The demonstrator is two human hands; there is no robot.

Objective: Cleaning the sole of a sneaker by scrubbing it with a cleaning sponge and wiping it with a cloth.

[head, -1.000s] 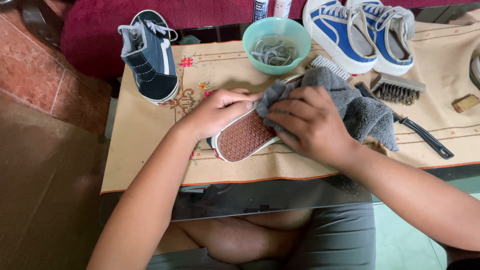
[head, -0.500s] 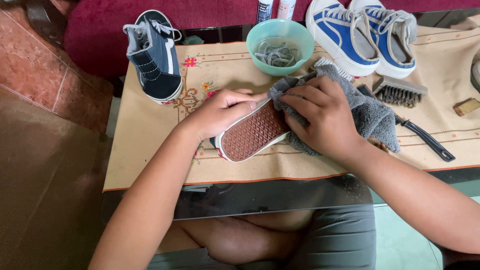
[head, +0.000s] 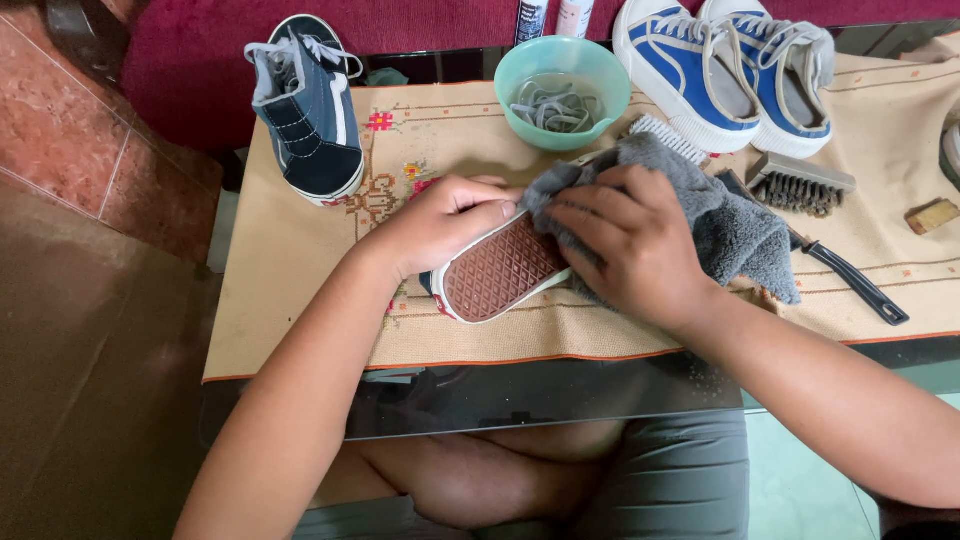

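A glass table (head: 560, 395) stands in front of a dark red sofa, and a beige embroidered cloth (head: 300, 270) covers most of its top. Near the front edge of this cloth, about in the middle, lies a small shoe (head: 500, 268) turned on its side, so you see its brown waffle sole with the white rim. Your left hand (head: 440, 225) is closed around the side of the shoe and keeps it steady. Your right hand (head: 625, 240) presses a grey towel (head: 725, 225) on the front part of the sole, with the fingers spread and bent over the fabric; the rest of the towel hangs to the right on the cloth.

At the back left corner of the cloth stands a dark navy shoe (head: 305, 110) with grey laces. At the back edge, in the middle, there is a turquoise bowl (head: 562, 92) with laces lying in water. Right of the bowl stands a pair of blue sneakers (head: 725, 70). Near the right edge lie a wooden brush (head: 800, 182) and a black-handled brush (head: 850, 280), just beside the towel.
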